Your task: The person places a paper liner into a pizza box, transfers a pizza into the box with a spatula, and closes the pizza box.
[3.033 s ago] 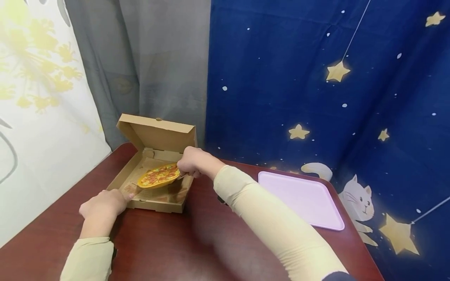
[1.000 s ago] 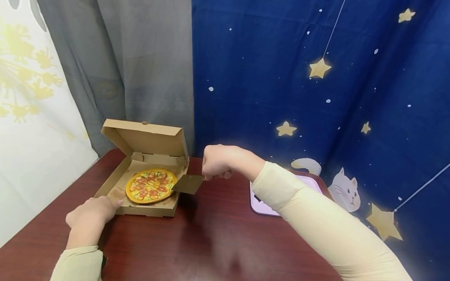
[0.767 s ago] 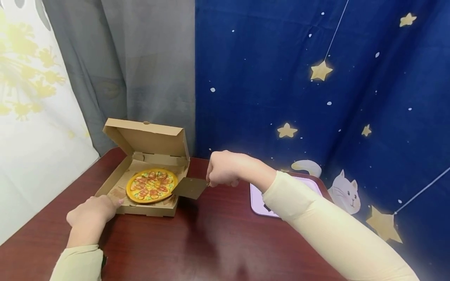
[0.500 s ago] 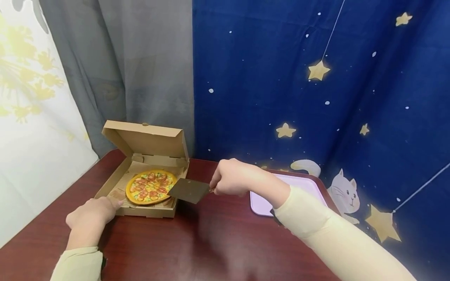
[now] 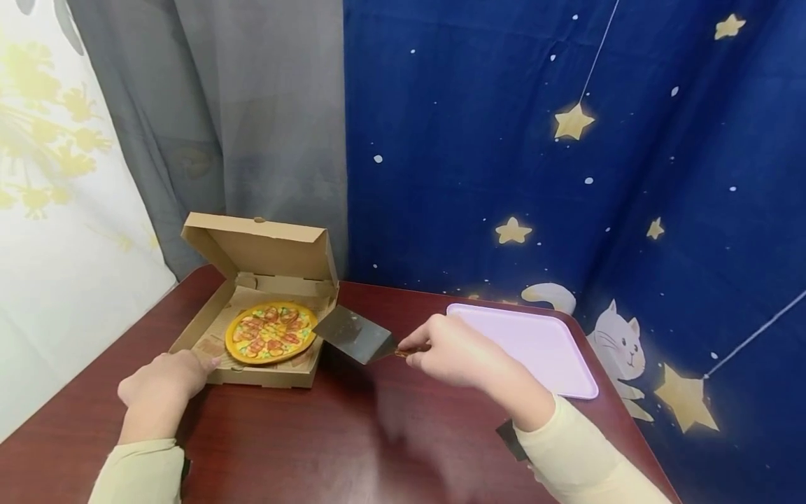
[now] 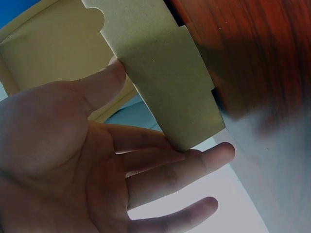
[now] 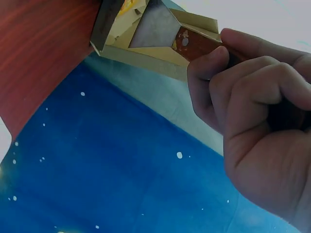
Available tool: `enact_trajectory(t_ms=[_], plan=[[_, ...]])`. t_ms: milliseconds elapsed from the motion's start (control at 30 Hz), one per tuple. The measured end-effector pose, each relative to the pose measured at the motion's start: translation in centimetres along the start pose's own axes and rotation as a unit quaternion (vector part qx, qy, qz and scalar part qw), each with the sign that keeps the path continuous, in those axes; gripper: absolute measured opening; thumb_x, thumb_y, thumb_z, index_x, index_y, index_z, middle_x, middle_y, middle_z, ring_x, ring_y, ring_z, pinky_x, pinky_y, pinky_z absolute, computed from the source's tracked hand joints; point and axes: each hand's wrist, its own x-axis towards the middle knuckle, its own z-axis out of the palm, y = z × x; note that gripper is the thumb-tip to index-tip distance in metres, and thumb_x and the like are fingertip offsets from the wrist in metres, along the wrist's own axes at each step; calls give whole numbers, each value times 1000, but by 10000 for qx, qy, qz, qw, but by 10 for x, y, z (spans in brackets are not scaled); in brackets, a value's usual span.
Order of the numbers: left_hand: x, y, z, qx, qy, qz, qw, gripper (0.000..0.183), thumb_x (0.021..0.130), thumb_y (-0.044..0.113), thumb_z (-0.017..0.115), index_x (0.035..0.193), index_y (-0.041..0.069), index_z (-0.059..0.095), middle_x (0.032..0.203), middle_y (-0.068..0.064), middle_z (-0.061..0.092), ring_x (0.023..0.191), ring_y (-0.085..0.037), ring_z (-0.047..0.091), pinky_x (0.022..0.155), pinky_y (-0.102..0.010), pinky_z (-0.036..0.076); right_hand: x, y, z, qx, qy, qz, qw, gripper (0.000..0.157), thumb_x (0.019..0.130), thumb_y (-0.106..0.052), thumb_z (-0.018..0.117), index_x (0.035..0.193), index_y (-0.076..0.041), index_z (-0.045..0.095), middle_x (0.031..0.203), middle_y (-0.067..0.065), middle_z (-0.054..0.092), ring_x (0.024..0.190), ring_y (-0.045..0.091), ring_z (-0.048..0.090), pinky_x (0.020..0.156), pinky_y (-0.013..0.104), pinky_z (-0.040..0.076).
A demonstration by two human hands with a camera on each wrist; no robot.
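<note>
Two hands on my head feed, both occupied. Left hand (image 5: 165, 381) grips the near-left corner of the pizza box (image 5: 264, 379) – left wrist cam shows me the thumb at the wall's top edge, fingers at the corner. Right hand (image 5: 458, 353) has its fingers wrapped round the wooden handle (image 7: 197, 44) of a spatula (image 5: 354, 334); blade is metal, raised off the table (image 5: 296, 448) and pointing at the box. Blade tip overlaps the box's right wall and reaches the pizza's right edge in my view – can't tell if they touch.

Pizza (image 5: 271, 333) sits in the box on brown paper (image 5: 242, 302), yellow rim all round, red and green toppings. Lid (image 5: 264, 253) is up, leaning back toward the grey curtain (image 5: 283, 140). Lilac tray (image 5: 535, 343) lies flat on the table's right side, well apart from the box, its near-left part behind the right hand. I've got a blue star-print curtain (image 5: 441, 175) behind.
</note>
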Motion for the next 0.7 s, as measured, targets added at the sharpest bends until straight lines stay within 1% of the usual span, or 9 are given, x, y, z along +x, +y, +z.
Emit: enact_trajectory(t_ms=[67, 167, 300, 367, 400, 533, 600, 700], plan=[[0, 0, -1, -5, -1, 26, 10000, 89, 106, 65, 43, 144, -14, 51, 144, -44, 50, 119, -61, 60, 84, -63, 51, -4, 2, 4, 148, 42, 27, 9999, 24, 96, -7, 70, 115, -12, 84, 108, 0, 83, 65, 8, 54, 56, 26, 40], [-1, 1, -2, -32, -17, 32, 10000, 88, 106, 65, 43, 144, -15, 50, 144, -44, 50, 119, -61, 60, 84, -63, 51, -8, 3, 12, 255, 135, -28, 9996, 25, 95, -6, 70, 114, -11, 84, 102, -2, 83, 65, 7, 56, 57, 25, 43], [-1, 0, -2, -43, -30, 54, 10000, 88, 106, 64, 44, 144, -14, 50, 144, -44, 50, 119, -61, 60, 84, -63, 51, -11, 2, 22, 143, 274, -206, 9993, 23, 96, -8, 69, 112, -13, 85, 95, -4, 83, 66, 4, 58, 57, 23, 45], [-1, 0, -2, -42, -28, 70, 10000, 87, 106, 64, 44, 144, -14, 50, 144, -44, 50, 118, -61, 60, 84, -63, 51, -12, 2, 26, 75, 327, -280, 9990, 22, 96, -9, 70, 112, -14, 85, 94, -5, 83, 62, 4, 55, 55, 23, 42], [-1, 0, -1, -39, -32, 70, 10000, 87, 106, 64, 44, 144, -14, 50, 144, -44, 50, 118, -61, 60, 84, -63, 51, -12, 1, 28, 64, 342, -295, 9990, 22, 96, -10, 70, 112, -14, 85, 94, -4, 83, 58, 5, 52, 53, 24, 41], [-1, 0, 0, -42, -61, 19, 10000, 86, 106, 63, 44, 144, -14, 51, 144, -44, 49, 119, -61, 60, 85, -63, 51, -15, -1, 35, 162, 349, -262, 9989, 23, 97, -11, 71, 115, -14, 84, 97, -2, 84, 57, 6, 49, 51, 24, 37], [-2, 1, 0, -24, -66, -10, 10000, 86, 106, 63, 44, 144, -14, 52, 144, -44, 50, 119, -60, 61, 86, -62, 51, -17, -1, 38, 204, 384, -253, 9987, 24, 97, -11, 71, 117, -13, 84, 100, -1, 84, 60, 6, 52, 52, 24, 39], [-2, 1, -1, 5, -25, -7, 10000, 86, 106, 63, 44, 143, -14, 52, 143, -44, 51, 118, -60, 61, 85, -62, 51, -20, -2, 40, 167, 556, -331, 9978, 24, 97, -12, 71, 118, -14, 83, 104, 0, 84, 67, 6, 58, 55, 24, 43]])
